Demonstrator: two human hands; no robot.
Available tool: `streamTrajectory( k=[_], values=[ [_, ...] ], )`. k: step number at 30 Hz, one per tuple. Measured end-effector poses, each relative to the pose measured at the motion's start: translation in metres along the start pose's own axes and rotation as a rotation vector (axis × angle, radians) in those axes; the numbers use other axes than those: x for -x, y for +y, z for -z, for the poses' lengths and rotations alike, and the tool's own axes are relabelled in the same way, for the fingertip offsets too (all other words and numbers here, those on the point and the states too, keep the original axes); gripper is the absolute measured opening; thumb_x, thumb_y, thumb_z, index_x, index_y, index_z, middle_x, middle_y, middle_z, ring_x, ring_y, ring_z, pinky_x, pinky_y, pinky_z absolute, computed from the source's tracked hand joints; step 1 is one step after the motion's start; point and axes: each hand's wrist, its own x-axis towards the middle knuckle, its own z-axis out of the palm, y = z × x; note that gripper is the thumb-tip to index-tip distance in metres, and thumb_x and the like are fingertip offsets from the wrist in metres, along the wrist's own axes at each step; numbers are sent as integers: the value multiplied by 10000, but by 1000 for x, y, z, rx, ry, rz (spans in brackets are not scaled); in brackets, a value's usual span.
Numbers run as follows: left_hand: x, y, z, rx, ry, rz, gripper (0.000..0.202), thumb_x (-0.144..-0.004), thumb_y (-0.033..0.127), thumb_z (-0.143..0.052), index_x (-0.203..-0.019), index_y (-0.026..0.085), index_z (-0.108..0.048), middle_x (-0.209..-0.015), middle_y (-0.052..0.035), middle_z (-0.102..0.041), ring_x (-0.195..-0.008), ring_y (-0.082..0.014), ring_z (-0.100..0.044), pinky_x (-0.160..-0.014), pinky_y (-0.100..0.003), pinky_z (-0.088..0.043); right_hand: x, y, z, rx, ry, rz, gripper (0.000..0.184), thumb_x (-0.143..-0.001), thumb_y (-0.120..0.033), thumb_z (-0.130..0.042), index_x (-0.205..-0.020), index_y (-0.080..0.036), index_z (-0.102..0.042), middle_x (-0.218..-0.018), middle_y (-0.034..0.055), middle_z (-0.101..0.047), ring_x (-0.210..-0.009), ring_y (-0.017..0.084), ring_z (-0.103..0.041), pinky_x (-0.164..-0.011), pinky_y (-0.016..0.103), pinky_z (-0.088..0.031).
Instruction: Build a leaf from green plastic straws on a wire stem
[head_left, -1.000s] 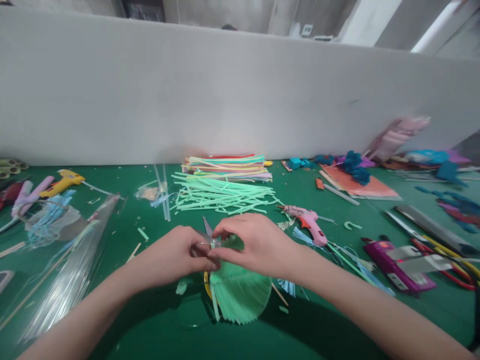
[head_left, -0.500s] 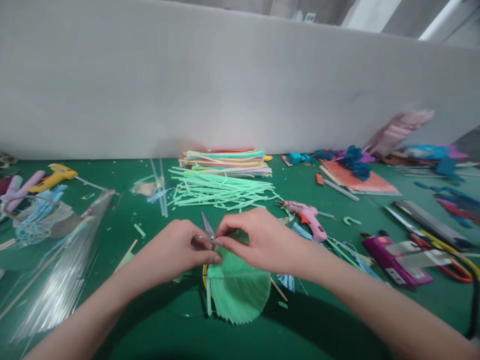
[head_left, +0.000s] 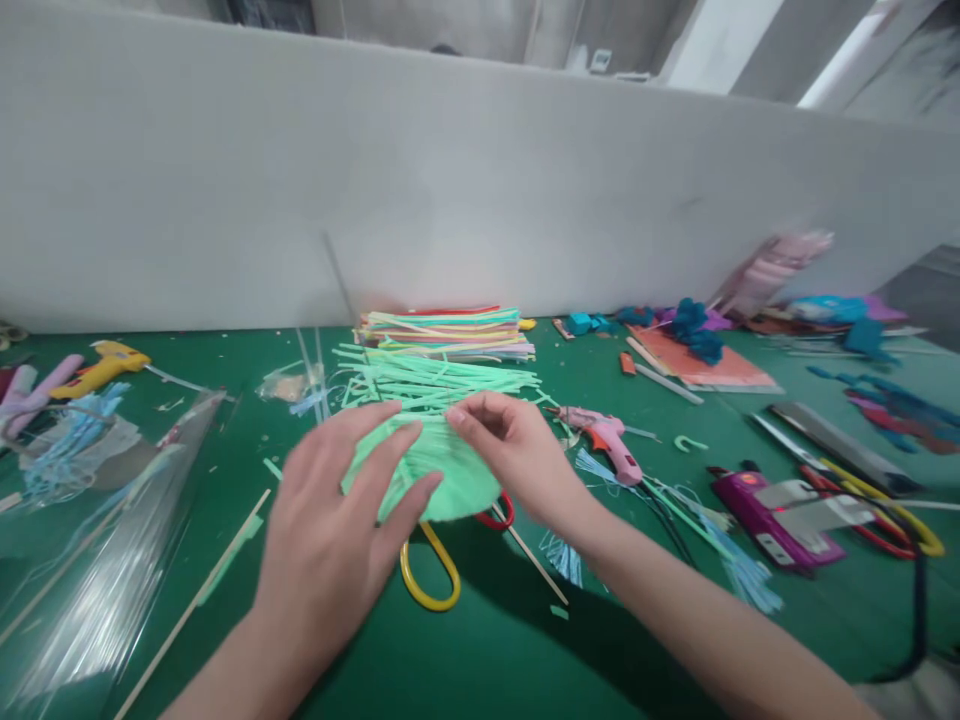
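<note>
A mint-green pleated, rounded piece (head_left: 442,480) hangs over the table in front of me. With thumb and forefinger together, my right hand (head_left: 517,450) pinches its upper right edge. My left hand (head_left: 337,520) is open, fingers spread along the left side of the piece; whether the fingertips touch it I cannot tell. Scissors with one yellow handle loop (head_left: 431,580) and one red lie on the table beneath, their blades hidden. A thin grey wire-like line (head_left: 339,268) slants up above the left hand, blurred.
Behind the hands lie mint-green strips (head_left: 450,375) and a stack of coloured strips (head_left: 442,325). A pink glue gun (head_left: 611,440) and a purple power strip (head_left: 772,520) are to the right. At left are a yellow glue gun (head_left: 105,368), clear plastic (head_left: 142,540) and a wooden stick (head_left: 195,605).
The pleated piece has been lifted and turned, uncovering the scissors' handles. My left hand has let go of its pinch and spread its fingers. The view has shifted slightly.
</note>
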Motion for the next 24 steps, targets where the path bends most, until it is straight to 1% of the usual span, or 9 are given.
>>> streamTrajectory(
  k=[1, 2, 4, 6, 8, 14, 18, 22, 24],
  values=[
    [9, 2, -9, -4, -57, 1, 629, -853, 373, -656, -1427, 238, -437, -1400, -142, -545, -1301, -342, -484, -1070, -482, -368, 5, 7, -5, -79, 8, -50, 227, -828, -406, -666, -800, -181, -671, -747, 10, -643, -669, 135, -549, -616, 261, -425],
    [17, 3, -18, -14, -115, -6, 743, -847, 445, -647, -1481, 205, -344, -1461, -164, -488, -1362, -360, -415, -1105, -505, -321, 10, 13, -10, -156, 25, -106, 239, -810, -421, -686, -797, -182, -677, -725, 4, -637, -633, 125, -531, -584, 252, -414],
    [30, 4, -32, -20, -214, -22, 842, -848, 518, -613, -1525, 188, -235, -1506, -166, -437, -1408, -355, -350, -1150, -515, -241, 20, 22, -19, -326, 25, -253, 252, -768, -432, -733, -789, -185, -689, -655, -19, -605, -551, 100, -478, -523, 234, -385],
    [41, 4, -40, -31, -253, -15, 866, -858, 534, -586, -1538, 171, -191, -1521, -172, -413, -1421, -349, -330, -1164, -517, -201, 27, 28, -23, -480, 8, -384, 250, -721, -413, -782, -780, -184, -702, -643, -28, -601, -539, 87, -476, -522, 222, -396],
    [49, 4, -43, -38, -263, -14, 876, -858, 535, -582, -1541, 156, -185, -1522, -177, -410, -1425, -346, -322, -1171, -514, -175, 32, 30, -24, -578, -12, -460, 238, -691, -381, -814, -770, -179, -716, -678, -22, -627, -585, 85, -521, -570, 215, -438],
    [58, 4, -49, -60, -265, -48, 915, -854, 550, -584, -1542, 110, -170, -1533, -192, -383, -1454, -328, -258, -1189, -492, -120, 38, 35, -18, -691, -23, -472, 193, -728, -356, -797, -774, -177, -740, -786, 9, -687, -753, 92, -615, -681, 173, -489],
    [58, 3, -53, -93, -266, -84, 898, -876, 550, -555, -1530, 63, -179, -1530, -212, -379, -1467, -319, -220, -1188, -495, -129, 40, 41, -18, -740, -30, -472, 185, -743, -332, -798, -800, -167, -738, -779, -5, -676, -710, 59, -607, -659, 136, -492],
    [57, 1, -49, -59, -308, -117, 1089, -779, 727, -531, -1519, 14, -171, -1540, -248, -337, -1467, -358, -197, -1184, -540, -93, 41, 42, -17, -819, -40, -498, 181, -762, -317, -786, -839, -160, -735, -777, -6, -674, -691, 56, -616, -633, 132, -508],
    [56, 1, -47, -42, -328, -115, 1080, -782, 695, -558, -1527, 29, -148, -1554, -239, -314, -1469, -362, -189, -1182, -554, -89, 41, 41, -17, -848, -49, -494, 184, -762, -315, -787, -840, -158, -732, -767, -6, -673, -689, 62, -622, -643, 145, -525]
  ],
)
